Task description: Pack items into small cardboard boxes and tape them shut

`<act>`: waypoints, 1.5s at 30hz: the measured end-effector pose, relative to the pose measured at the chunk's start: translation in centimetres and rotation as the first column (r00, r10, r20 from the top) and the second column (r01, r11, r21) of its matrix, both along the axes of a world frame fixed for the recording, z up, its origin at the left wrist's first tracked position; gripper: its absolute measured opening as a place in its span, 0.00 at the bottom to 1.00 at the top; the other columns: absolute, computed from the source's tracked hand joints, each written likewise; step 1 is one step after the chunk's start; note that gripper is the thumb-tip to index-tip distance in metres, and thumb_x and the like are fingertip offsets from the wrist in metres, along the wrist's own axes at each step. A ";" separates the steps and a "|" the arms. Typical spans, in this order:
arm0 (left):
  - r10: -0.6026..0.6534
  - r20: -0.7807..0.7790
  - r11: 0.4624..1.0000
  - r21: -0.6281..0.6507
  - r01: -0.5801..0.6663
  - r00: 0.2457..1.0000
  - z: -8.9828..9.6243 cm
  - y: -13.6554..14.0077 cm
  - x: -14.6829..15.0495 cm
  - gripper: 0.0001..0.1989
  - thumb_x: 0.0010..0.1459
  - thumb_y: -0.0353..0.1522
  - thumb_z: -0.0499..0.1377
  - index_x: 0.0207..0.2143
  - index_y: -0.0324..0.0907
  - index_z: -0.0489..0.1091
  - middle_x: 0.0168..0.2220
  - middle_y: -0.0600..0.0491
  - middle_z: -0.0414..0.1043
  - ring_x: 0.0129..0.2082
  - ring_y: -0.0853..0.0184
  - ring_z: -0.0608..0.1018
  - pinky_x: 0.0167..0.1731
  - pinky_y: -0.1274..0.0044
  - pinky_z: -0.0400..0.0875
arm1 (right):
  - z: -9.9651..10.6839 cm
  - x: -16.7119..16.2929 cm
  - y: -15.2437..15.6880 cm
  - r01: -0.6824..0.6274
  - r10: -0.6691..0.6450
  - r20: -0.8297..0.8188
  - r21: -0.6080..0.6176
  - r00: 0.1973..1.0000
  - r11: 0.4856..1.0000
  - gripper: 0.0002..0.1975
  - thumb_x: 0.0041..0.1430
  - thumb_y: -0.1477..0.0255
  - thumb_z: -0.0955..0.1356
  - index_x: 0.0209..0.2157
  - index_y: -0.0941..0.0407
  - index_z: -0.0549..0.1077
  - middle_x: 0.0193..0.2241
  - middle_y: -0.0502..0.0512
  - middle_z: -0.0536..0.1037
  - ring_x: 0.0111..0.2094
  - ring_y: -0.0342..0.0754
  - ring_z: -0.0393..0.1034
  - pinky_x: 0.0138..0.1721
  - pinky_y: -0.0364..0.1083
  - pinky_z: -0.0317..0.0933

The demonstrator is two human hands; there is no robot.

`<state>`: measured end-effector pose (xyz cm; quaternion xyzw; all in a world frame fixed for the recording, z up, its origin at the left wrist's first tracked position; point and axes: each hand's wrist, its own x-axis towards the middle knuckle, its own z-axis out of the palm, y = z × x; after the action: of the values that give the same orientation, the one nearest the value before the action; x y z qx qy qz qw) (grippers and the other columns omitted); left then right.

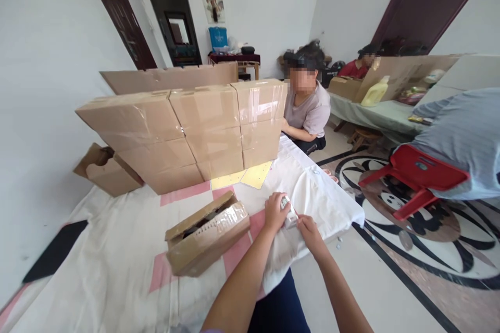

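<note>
Near the right edge of the cloth-covered table, my left hand (275, 211) is closed around a small white pack (289, 214) with a greyish patch on its upper end. What kind of pack it is I cannot make out. My right hand (309, 231) pinches at its lower right side, fingertips together. To the left of my hands lies an open cardboard box (213, 242), tilted, with its dark inside partly showing through the slot between its flaps.
A wall of stacked cardboard boxes (211, 132) stands across the table, with yellow sheets (255, 176) at its foot. Another open carton (113, 174) sits at left. Behind the stack a person (310, 106) crouches. A red plastic stool (417, 171) stands at right under another person.
</note>
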<state>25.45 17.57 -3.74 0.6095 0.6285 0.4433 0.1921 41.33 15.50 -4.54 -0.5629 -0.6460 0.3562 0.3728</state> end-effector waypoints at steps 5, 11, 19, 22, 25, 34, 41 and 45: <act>-0.017 0.031 0.999 -0.031 0.018 0.999 -0.6 0.3 -0.3 0.13 0.63 0.34 0.59 0.51 0.48 0.71 0.51 0.52 0.74 0.54 0.61 0.74 0.56 0.70 0.64 | -0.6 -0.1 -0.7 0.001 -0.002 -0.015 -0.037 1.000 0.999 0.22 0.55 0.49 0.64 0.23 0.53 0.73 0.43 0.61 0.75 0.51 0.58 0.67 0.60 0.59 0.52; -0.018 0.037 0.999 -0.037 0.019 0.999 -0.9 0.4 -0.5 0.13 0.65 0.36 0.58 0.52 0.49 0.71 0.53 0.52 0.73 0.53 0.61 0.74 0.57 0.69 0.63 | 0.2 -0.6 -1.2 0.069 -0.079 -0.072 -0.123 0.994 0.990 0.17 0.55 0.55 0.65 0.27 0.55 0.74 0.43 0.59 0.73 0.47 0.54 0.66 0.51 0.51 0.60; -0.017 0.005 0.998 -0.062 0.018 1.000 -0.3 0.3 -0.5 0.13 0.67 0.36 0.55 0.52 0.47 0.70 0.53 0.51 0.72 0.53 0.60 0.73 0.57 0.68 0.63 | 2.4 -1.0 -1.5 0.032 -0.064 -0.102 -0.286 0.993 0.958 0.18 0.55 0.56 0.66 0.23 0.56 0.66 0.21 0.47 0.61 0.27 0.43 0.52 0.29 0.44 0.49; -0.019 0.000 0.998 -0.060 0.019 1.000 -0.3 0.3 -0.5 0.13 0.66 0.35 0.56 0.52 0.47 0.70 0.52 0.51 0.72 0.53 0.61 0.73 0.57 0.69 0.63 | 1.7 -1.3 -1.6 0.031 -0.065 -0.084 -0.351 0.994 0.936 0.19 0.52 0.56 0.67 0.20 0.55 0.62 0.19 0.46 0.58 0.26 0.42 0.50 0.28 0.44 0.45; -0.020 0.000 0.999 -0.050 0.020 1.000 -0.3 0.3 -0.6 0.12 0.66 0.35 0.57 0.51 0.47 0.70 0.52 0.51 0.72 0.52 0.62 0.73 0.56 0.70 0.63 | 1.5 -1.3 -1.5 0.021 -0.058 -0.085 -0.385 0.995 0.923 0.19 0.52 0.56 0.67 0.21 0.55 0.63 0.19 0.45 0.58 0.26 0.42 0.50 0.28 0.44 0.45; -0.023 0.007 0.999 -0.042 0.023 1.000 -0.4 0.5 -0.6 0.12 0.66 0.35 0.57 0.51 0.47 0.70 0.52 0.51 0.73 0.52 0.61 0.73 0.56 0.69 0.63 | 2.0 -1.3 -2.0 0.036 -0.085 -0.106 -0.400 0.991 0.916 0.20 0.52 0.53 0.67 0.23 0.55 0.67 0.19 0.44 0.58 0.25 0.42 0.49 0.27 0.44 0.44; -0.117 0.007 0.989 -0.092 0.118 0.993 -0.4 0.0 -1.3 0.20 0.64 0.38 0.58 0.58 0.48 0.64 0.58 0.50 0.68 0.59 0.59 0.70 0.60 0.66 0.59 | 2.1 -1.3 -2.2 0.024 -0.080 -0.110 -0.434 0.991 0.901 0.21 0.55 0.51 0.66 0.23 0.54 0.64 0.19 0.44 0.58 0.25 0.42 0.51 0.27 0.43 0.46; -0.176 0.015 0.979 -0.103 0.177 0.984 -0.3 -0.5 -1.7 0.26 0.61 0.38 0.61 0.61 0.48 0.61 0.61 0.50 0.65 0.62 0.58 0.67 0.62 0.65 0.57 | 1.8 -1.3 -2.0 0.025 -0.055 -0.058 -0.422 0.997 0.906 0.26 0.55 0.46 0.65 0.22 0.54 0.61 0.18 0.45 0.59 0.24 0.43 0.52 0.27 0.44 0.47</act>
<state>23.71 17.10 -4.00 0.6509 0.5937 0.3927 0.2639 40.04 13.54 -2.75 -0.6306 -0.5291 0.4984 0.2721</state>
